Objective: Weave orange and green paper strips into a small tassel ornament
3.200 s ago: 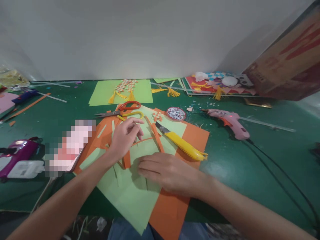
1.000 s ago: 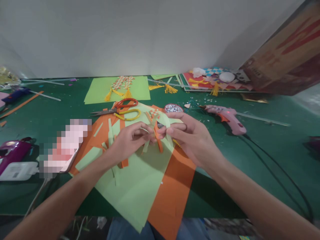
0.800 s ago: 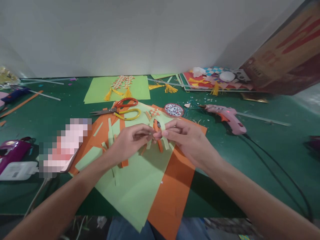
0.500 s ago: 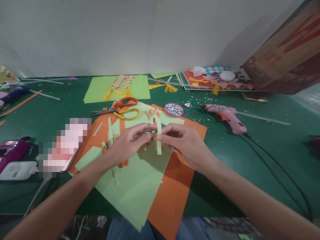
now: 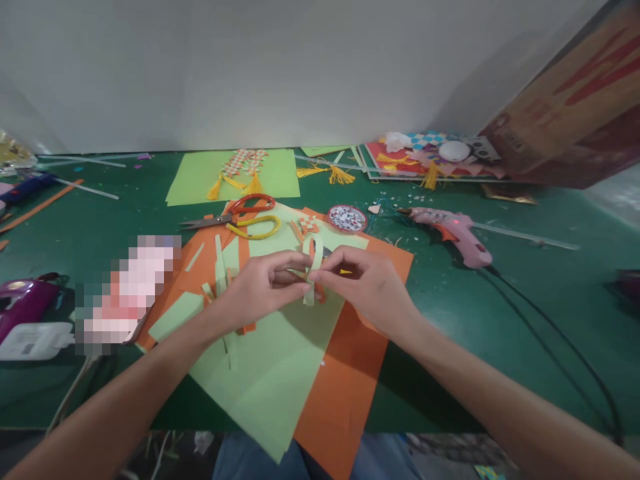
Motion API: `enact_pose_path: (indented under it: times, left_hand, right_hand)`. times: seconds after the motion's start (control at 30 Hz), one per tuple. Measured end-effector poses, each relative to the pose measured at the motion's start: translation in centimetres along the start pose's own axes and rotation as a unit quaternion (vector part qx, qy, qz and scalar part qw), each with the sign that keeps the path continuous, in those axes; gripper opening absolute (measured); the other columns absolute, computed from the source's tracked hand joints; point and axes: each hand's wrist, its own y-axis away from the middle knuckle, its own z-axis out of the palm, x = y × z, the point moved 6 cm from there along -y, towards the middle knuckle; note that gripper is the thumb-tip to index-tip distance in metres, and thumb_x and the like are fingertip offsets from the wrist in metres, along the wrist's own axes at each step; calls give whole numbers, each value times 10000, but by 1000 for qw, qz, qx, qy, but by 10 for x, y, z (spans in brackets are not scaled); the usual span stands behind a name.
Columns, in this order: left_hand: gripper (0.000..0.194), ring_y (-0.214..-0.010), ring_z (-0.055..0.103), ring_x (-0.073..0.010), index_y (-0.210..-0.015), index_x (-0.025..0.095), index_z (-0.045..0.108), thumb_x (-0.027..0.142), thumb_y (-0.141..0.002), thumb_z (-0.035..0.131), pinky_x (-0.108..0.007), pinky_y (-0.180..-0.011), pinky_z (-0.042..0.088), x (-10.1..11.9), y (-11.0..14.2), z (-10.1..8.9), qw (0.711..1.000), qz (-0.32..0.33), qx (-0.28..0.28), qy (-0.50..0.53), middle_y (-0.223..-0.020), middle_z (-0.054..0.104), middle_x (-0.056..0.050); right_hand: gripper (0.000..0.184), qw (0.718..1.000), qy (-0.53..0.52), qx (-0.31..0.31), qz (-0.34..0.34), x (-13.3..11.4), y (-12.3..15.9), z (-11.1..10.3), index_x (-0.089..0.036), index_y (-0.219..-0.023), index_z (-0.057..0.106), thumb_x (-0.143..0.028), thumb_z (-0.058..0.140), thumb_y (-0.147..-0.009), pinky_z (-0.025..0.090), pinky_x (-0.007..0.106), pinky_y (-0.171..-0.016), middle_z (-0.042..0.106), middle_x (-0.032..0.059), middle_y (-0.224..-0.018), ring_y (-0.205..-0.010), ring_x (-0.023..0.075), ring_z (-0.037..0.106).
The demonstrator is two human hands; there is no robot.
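Between my two hands a pale green paper strip (image 5: 317,257) curves in a loop, with a bit of orange paper behind it. My right hand (image 5: 373,283) pinches the strip between thumb and forefinger. From the other side my left hand (image 5: 267,283) closes its thumb and fingers around the strip's lower part. Both hands hover over a large light green sheet (image 5: 280,387), which overlaps an orange sheet (image 5: 345,387). Beyond them lie scissors (image 5: 235,219) with red and yellow handles and a small woven orange-and-white paper piece (image 5: 309,225).
A round dish of small beads (image 5: 347,219) stands behind my hands. A pink glue gun (image 5: 453,233) with a cable lies at right. On the left are a blurred-out phone (image 5: 133,293) and a white charger (image 5: 37,341). Tasselled woven pieces (image 5: 245,167) rest at the back.
The paper loop has tilted and shifted slightly left. My left thumb has moved lower, toward the strip's hanging end, and my left fingers have spread a little.
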Motion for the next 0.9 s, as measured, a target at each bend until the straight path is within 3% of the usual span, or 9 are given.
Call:
enact_pose_path:
  times: [0.17, 0.37, 0.5, 0.6, 0.73, 0.9]
  left_hand:
    - [351, -874, 708, -210, -1043, 146, 594, 246, -719, 684, -261, -716, 553, -1, -2, -1, 1000, 1, 8, 19, -1055, 703, -90]
    - [622, -793, 704, -163, -1325, 187, 428, 179, -750, 665, -240, -705, 530, 2, 1, 1, 998, 19, -24, 58, -839, 711, -22]
    - [713, -769, 692, -156, -1387, 214, 344, 174, -757, 675, -238, -685, 512, 3, 2, 3, 998, 21, -37, 51, -787, 697, -2]
    - [595, -739, 682, -139, -1273, 213, 390, 180, -757, 684, -215, -648, 489, 5, 2, 4, 997, 23, -45, 63, -765, 695, 7]
    - [362, -707, 681, -129, -999, 224, 386, 190, -777, 671, -206, -614, 467, 6, 2, 6, 993, 14, -62, 103, -753, 691, 9]
    - [257, -743, 683, -122, -923, 239, 364, 248, -861, 614, -203, -624, 453, 5, 2, 5, 983, -2, -80, 166, -799, 700, 8]
  right_hand:
    - [316, 1000, 5, -3, 18, 4, -1, 1, -198, -611, 551, -453, 720, -693, 416, 289, -556, 626, 1, -535, -541, 145, 563]
    - [342, 998, 14, -22, 57, 7, -2, 2, -208, -681, 546, -485, 744, -655, 408, 295, -555, 614, -12, -533, -544, 154, 566]
    - [319, 997, 2, -63, 37, 4, -2, 5, -201, -649, 571, -477, 727, -685, 412, 306, -600, 596, -10, -577, -583, 152, 566]
    - [303, 996, -51, -67, 28, 3, -1, 4, -195, -631, 591, -455, 740, -677, 415, 305, -608, 575, -19, -605, -592, 141, 562]
    - [287, 985, -135, -84, 66, 6, -1, 8, -190, -615, 593, -413, 768, -655, 422, 304, -608, 578, -24, -581, -567, 130, 568]
    - [294, 970, -212, -77, 89, 11, -1, 9, -183, -592, 572, -371, 796, -625, 362, 257, -507, 569, -42, -532, -491, 84, 508]
